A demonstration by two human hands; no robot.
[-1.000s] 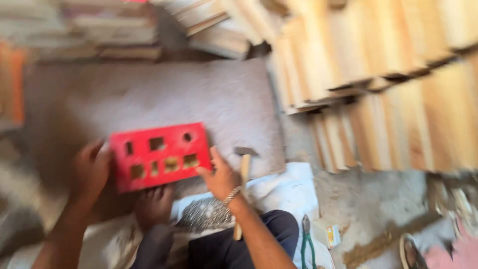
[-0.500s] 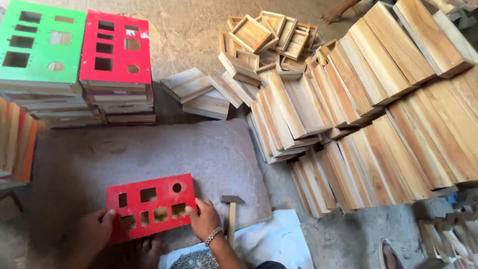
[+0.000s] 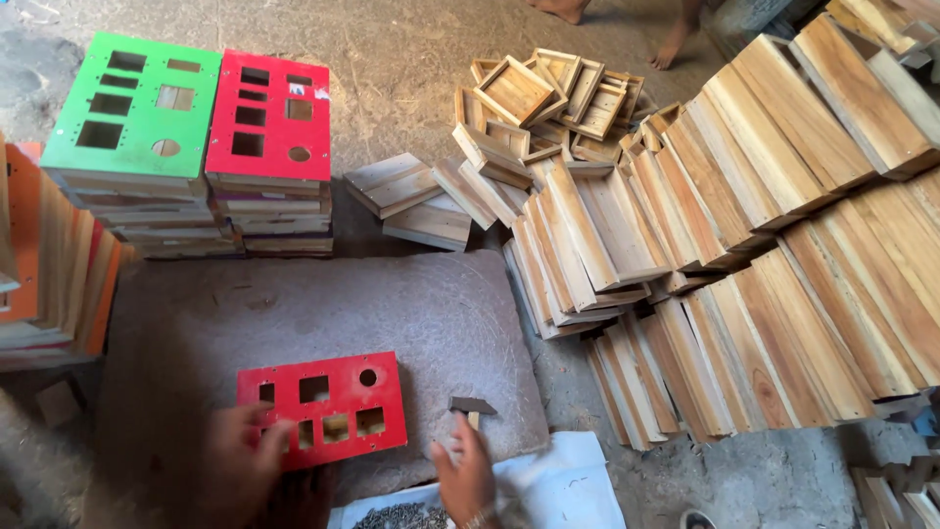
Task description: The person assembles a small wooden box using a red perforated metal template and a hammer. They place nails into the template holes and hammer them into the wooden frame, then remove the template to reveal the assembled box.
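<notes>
At the bottom of the frame the left hand rests with fingers spread on the lower left corner of a red cut-out panel, pressing rather than gripping. The right hand hangs loosely open, empty, just below a small hammer. Both lie on a grey stone slab. Stacked green and red panels stand upper left; wooden trays fill the right.

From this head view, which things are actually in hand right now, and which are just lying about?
In hand:
- red panel with cut-outs, under the left hand
- hammer, by the right hand
- brown mat beneath them

Lying about:
- green-topped stack
- red-topped stack
- plain wooden boards
- small wooden frames
</notes>
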